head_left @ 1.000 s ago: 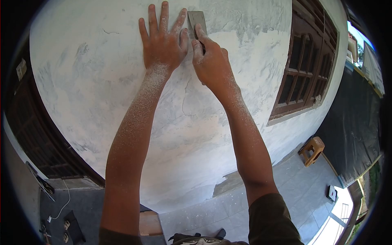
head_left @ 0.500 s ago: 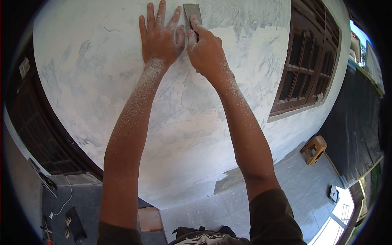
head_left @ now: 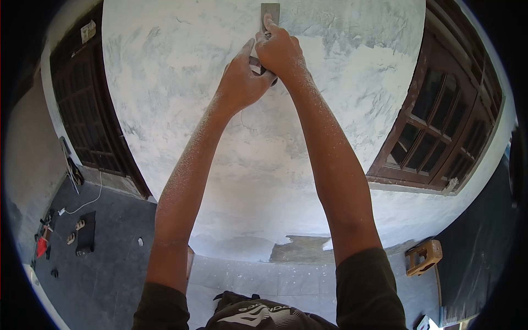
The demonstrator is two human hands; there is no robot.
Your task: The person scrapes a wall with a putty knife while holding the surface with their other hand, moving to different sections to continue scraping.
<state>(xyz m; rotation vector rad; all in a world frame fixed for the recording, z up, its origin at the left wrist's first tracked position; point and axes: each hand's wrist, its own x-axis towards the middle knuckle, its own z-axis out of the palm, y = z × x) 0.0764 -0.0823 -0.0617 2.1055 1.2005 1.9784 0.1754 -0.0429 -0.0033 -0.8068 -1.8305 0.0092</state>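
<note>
My right hand (head_left: 279, 52) grips a putty knife (head_left: 270, 9), its index finger laid along the flat metal blade. The blade points up against the plastered wall (head_left: 187, 49), which is patchy white and grey. My left hand (head_left: 243, 80) is just below and to the left, its fingers curled in close to my right hand. Something dark shows between its thumb and fingers, but I cannot make out whether it is the knife's handle or another thing. White dust covers both hands and forearms.
A brown wooden window (head_left: 434, 110) is set in the wall at right, and a dark wooden door (head_left: 85, 110) stands at left. A plastic stool (head_left: 424, 257) is by the wall's foot at lower right. Sandals (head_left: 71, 237) and a white cable (head_left: 91, 204) lie on the dark floor.
My left hand has left its flat, spread position on the wall and closed in beside my right hand. The view has shifted, showing more of the door and floor at left.
</note>
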